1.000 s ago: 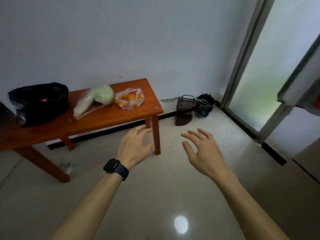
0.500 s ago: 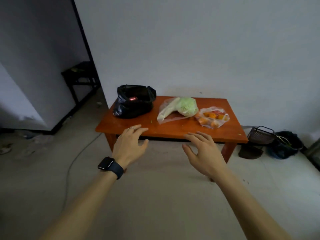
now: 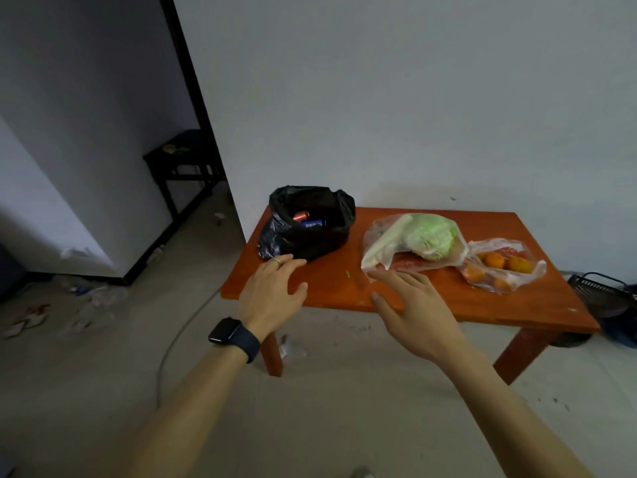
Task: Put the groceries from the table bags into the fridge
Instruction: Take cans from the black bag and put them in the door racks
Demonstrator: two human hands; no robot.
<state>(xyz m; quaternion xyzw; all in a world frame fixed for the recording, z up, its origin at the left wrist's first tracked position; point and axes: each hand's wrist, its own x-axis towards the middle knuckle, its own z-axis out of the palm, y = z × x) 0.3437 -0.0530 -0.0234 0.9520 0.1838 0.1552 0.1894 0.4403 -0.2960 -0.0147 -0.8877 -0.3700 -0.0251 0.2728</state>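
Nearest the camera, two bare forearms reach forward over the pale grey floor. The left wrist carries a black smartwatch with a dark strap (image 3: 234, 334). The left hand (image 3: 272, 294) is palm down with its fingers loosely spread and nothing in them. A thin silver ring (image 3: 274, 260) sits on one finger, and the fingertips lie just short of the black bag. The right hand (image 3: 410, 312) is also palm down, fingers straight and fanned, holding nothing, with its tips just beside the cabbage bag's near edge. Whether either hand touches the tabletop cannot be told.

Both hands hover at the near edge of a low orange-brown wooden table (image 3: 327, 281). On it, from left to right, stand:
- an open black plastic bag (image 3: 310, 239) with a copper-red can (image 3: 301, 215) and a blue can (image 3: 313, 224) inside
- a clear plastic bag holding a pale green cabbage (image 3: 427, 236)
- a smaller clear plastic bag of oranges (image 3: 499, 267)

To the right, beyond the table, a dark wire basket (image 3: 599, 291) sits on the floor. Farther back on the left, a small dark side table (image 3: 182, 160) stands in a doorway.
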